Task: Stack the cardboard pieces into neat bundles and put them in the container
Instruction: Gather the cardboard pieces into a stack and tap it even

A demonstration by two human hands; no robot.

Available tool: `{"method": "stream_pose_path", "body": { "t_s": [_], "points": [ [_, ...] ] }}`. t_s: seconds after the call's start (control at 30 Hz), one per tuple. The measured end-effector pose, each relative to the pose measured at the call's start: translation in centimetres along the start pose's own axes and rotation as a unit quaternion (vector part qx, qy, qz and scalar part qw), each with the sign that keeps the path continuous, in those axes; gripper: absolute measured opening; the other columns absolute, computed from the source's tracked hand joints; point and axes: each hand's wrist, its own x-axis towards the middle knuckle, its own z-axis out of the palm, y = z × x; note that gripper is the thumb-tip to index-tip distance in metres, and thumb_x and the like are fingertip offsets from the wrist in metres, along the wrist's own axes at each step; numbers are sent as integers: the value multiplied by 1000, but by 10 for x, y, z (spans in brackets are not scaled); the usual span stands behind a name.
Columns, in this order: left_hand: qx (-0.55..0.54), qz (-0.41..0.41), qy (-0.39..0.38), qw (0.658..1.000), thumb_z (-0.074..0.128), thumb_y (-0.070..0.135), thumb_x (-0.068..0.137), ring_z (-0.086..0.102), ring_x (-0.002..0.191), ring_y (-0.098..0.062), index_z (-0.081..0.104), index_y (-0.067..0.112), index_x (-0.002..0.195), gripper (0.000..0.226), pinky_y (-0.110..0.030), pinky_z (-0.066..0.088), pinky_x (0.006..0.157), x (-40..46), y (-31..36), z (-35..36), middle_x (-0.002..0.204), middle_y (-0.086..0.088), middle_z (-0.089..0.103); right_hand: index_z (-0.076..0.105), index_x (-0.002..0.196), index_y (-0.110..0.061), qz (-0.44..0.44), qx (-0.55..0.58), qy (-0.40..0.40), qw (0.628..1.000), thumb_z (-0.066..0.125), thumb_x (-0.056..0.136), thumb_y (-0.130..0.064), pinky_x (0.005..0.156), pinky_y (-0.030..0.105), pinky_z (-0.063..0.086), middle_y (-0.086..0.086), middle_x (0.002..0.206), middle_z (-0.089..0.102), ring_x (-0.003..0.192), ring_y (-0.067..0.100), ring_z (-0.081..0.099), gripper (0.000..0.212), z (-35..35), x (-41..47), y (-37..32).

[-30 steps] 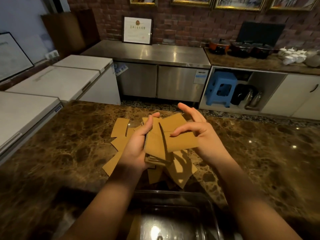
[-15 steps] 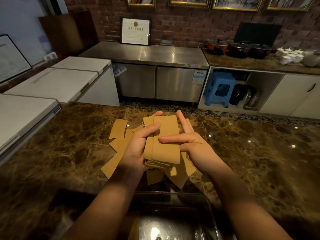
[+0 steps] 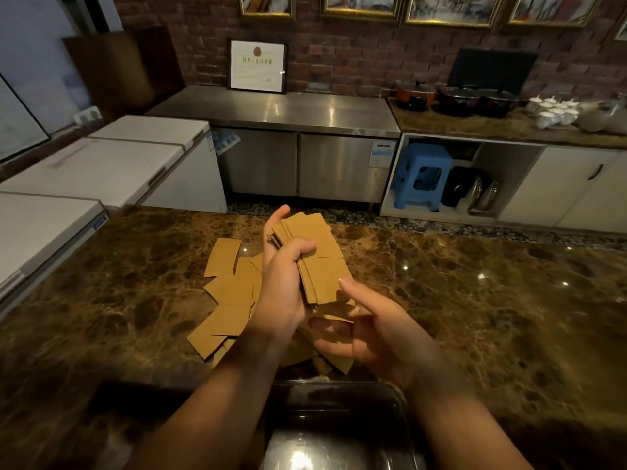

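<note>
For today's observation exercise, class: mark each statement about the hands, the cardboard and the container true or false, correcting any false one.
1. The left hand grips a cardboard bundle. True.
2. The right hand is flat on the marble counter. False: it is raised, fingers by the bundle's lower edge.
3. Loose cardboard pieces lie on the counter. True.
4. The bundle is inside the container. False: it is held above the counter.

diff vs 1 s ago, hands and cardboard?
The left hand now grips the cardboard stack alone, tipped more upright. The right hand has come off its top and dropped below, open. Loose pieces on the counter and the container are unchanged.
</note>
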Motion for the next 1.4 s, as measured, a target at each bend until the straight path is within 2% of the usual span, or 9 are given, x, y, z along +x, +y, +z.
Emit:
{"method": "stream_pose_path", "body": {
  "t_s": [0.23,0.47,0.57,0.7,0.8,1.03,1.13,1.23,1.4],
  "points": [
    [145,4,-56,988,69,14,71,72,84,-5,55,42,110,49,-19,57,64,0,-24,11,89,16,74,60,128,-9,-103,48,115,987,77,70,-21,74,39,64,14,105,78,92,25,77,62,-8,7,-4],
    [197,-27,-45,979,76,31,72,70,96,-16,49,37,130,64,-19,56,63,5,-38,44,121,-5,59,42,124,-42,-312,-306,248,865,72,91,-16,89,27,56,-10,119,60,105,-3,62,51,-63,3,-2],
    [254,-81,-72,961,72,61,73,73,90,-18,58,28,113,53,-27,57,70,9,-60,66,107,-6,70,42,121,-42,-343,-355,275,825,68,92,-9,98,39,53,2,125,58,113,12,61,51,-87,-1,0],
    [317,-109,-18,942,61,47,94,71,91,-29,59,18,93,29,-48,59,85,14,-108,79,98,-13,71,41,114,-46,-324,-316,316,834,67,91,-2,97,47,54,12,128,56,114,23,61,56,-114,-5,12],
    [355,-122,-35,926,58,46,96,69,89,-30,62,15,88,32,-54,55,87,11,-138,76,93,-13,71,40,112,-45,-294,-263,350,850,69,89,-2,89,34,58,11,126,57,111,20,64,56,-132,-6,30],
    [404,-126,-80,903,56,38,100,66,77,-22,63,12,79,34,-37,50,71,-2,-174,48,82,-10,70,46,96,-53,-225,-158,417,866,61,66,-85,78,30,59,7,120,63,103,17,69,46,-145,0,57],
    [425,-99,-132,890,58,24,101,66,81,-18,68,11,83,24,-35,51,77,-3,-177,35,85,-7,72,53,91,-35,-242,-219,493,806,56,90,-60,93,41,54,7,111,63,106,25,62,25,-149,8,65],
    [366,-90,-167,911,61,3,96,66,97,-13,66,10,105,12,-25,52,89,-3,-175,30,104,-5,70,61,94,-39,-316,-222,519,762,61,99,-23,91,9,44,-7,113,61,111,6,59,17,-149,10,72],
    [286,-128,-189,930,53,-3,98,66,110,-11,62,14,111,24,-26,49,93,0,-179,29,114,-7,71,62,123,-30,-341,-108,497,791,59,98,-5,92,11,49,-9,126,65,117,-2,60,36,-150,19,69]
  ]
}}
